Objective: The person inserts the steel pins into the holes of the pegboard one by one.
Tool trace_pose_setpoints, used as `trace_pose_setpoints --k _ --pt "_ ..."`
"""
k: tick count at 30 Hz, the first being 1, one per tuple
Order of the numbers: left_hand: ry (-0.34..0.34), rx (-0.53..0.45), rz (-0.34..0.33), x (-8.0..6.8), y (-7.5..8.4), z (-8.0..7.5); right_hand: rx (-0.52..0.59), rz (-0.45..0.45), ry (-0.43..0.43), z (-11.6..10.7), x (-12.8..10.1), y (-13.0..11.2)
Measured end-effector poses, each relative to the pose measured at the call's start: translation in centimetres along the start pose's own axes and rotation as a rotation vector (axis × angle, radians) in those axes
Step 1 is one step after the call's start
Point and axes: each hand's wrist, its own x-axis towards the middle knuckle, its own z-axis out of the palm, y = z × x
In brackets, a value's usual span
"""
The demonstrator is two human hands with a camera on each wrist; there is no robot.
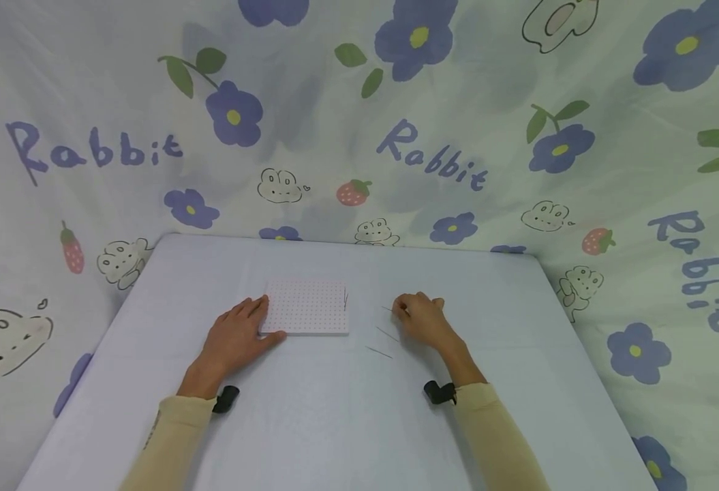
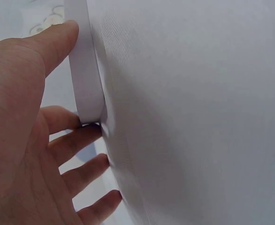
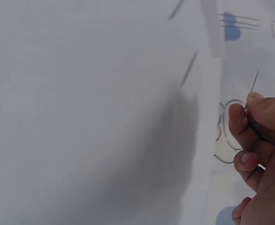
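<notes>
Pin: the thin grey metal pin [image 3: 249,96] is sitting just right of the white dotted foam board [image 1: 307,307]; it is looking light, stiff, sharp and slippery, best pinched mid-shaft.
Right hand [image 1: 421,318]: fingertips are pinching the pin.
Left hand [image 1: 234,336]: flat fingers are pressing the board's left edge.
Loose pins [image 1: 384,343]: lying right of the board on the white table [image 1: 334,423].

Board's [image 1: 307,307] upright pins too small

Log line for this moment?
left hand: steadies dotted board | right hand: pinches needle | two needles on table
</notes>
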Motion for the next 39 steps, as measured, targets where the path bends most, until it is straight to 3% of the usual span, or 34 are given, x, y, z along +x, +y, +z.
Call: trace_pose_setpoints --k 4,8,16,31,39 --pt "0.002 0.002 -0.002 0.0 0.0 0.0 0.143 -0.024 0.02 -1.0 0.5 -0.8" --pt "-0.001 0.002 -0.005 0.0 0.1 0.0 0.206 -0.033 0.042 -1.1 0.9 -1.2" --pt "0.004 0.003 -0.002 -0.1 0.2 0.0 0.163 -0.064 0.072 -0.7 1.2 -1.7" --pt "0.005 0.007 -0.012 0.0 0.1 0.0 0.23 -0.092 0.096 0.1 1.8 -4.1" --pt "0.011 -0.003 -0.004 -0.1 0.1 0.1 0.213 -0.151 0.121 1.0 2.4 -5.5"
